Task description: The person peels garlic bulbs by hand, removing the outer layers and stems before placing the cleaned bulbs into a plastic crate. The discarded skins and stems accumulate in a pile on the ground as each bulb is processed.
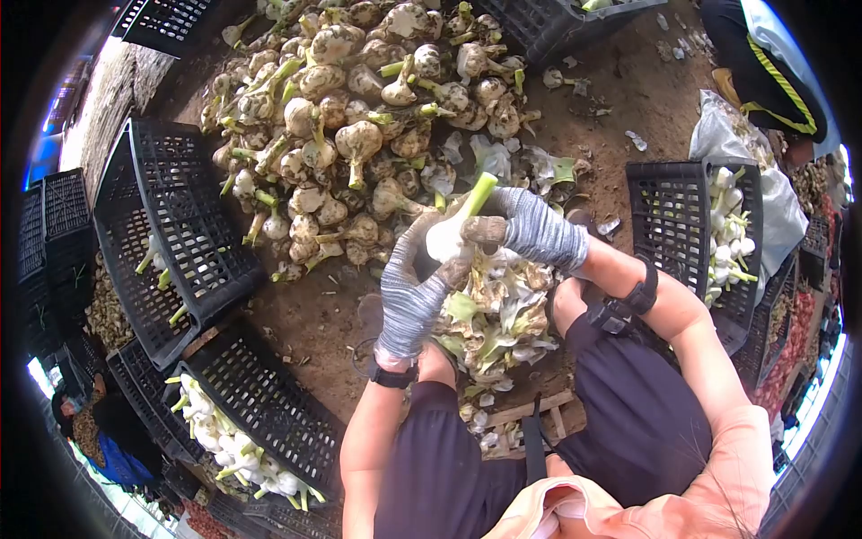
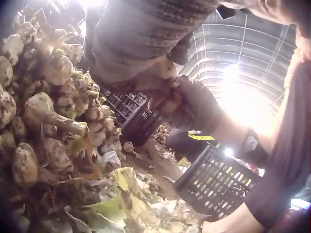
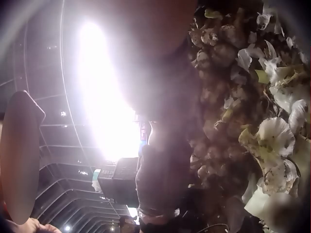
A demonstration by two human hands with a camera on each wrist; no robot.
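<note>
Brown earth floor (image 1: 292, 316), black crates round about. White garlic bulb (image 1: 444, 242) held in both gloved hands, near side of the heap; long axis tilted, green stalk (image 1: 479, 192) toward one o'clock. Left hand (image 1: 409, 295) grips the bulb from seven o'clock, fingers curled round it. Right hand (image 1: 544, 235) pinches from three o'clock, fingers narrow at the neck, nearer the stalk. Loose peelings (image 1: 505, 310) at five o'clock. Heap of soiled bulbs (image 1: 357, 139) at eleven. Slatted crate (image 1: 202, 211) at nine; mesh crate (image 1: 666, 216) at three, pale bulbs (image 1: 729, 238) inside.
</note>
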